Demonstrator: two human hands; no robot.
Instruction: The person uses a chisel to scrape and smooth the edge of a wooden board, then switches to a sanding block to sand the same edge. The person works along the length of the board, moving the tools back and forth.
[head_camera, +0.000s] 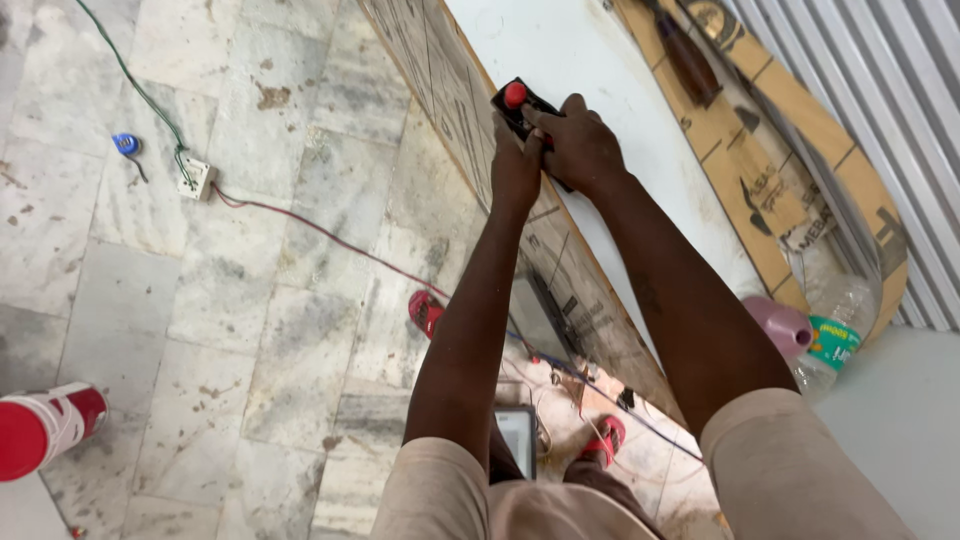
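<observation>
Both my hands grip a black hand tool (520, 103) with a red knob, pressed against the edge of a white laminated board (590, 70). My left hand (515, 165) wraps the tool from the left side. My right hand (580, 145) covers its rear part. The tool's body is mostly hidden under my fingers. The board's wooden underside (440, 70) slopes down to the left.
A white socket box (194, 178) with green and red cables lies on the marble floor, with a blue tape measure (126, 144) nearby. A red and white can (45, 428) is at lower left. A plastic bottle (835, 330), a pink container (780, 325) and plywood strips (760, 150) lie at right.
</observation>
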